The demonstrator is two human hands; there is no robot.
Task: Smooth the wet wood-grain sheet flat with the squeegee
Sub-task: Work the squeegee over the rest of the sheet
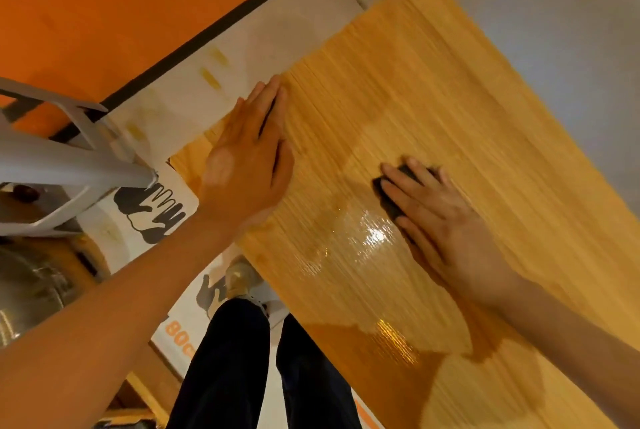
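Observation:
A yellow wood-grain sheet (433,109) lies against a white wall and fills the right half of the head view. Wet, glossy patches shine near its middle and lower part. My left hand (249,161) presses flat on the sheet near its left edge, fingers straight and together. My right hand (440,224) lies on the sheet's middle with straight fingers over a small black squeegee (389,198). Only the squeegee's dark edge shows under the fingers.
A grey metal ladder frame (62,165) stands at the left. An orange wall with a black stripe (214,26) sits at upper left. Below are my dark trouser legs (242,359), a shoe and printed paper with hand marks (152,210) on the floor.

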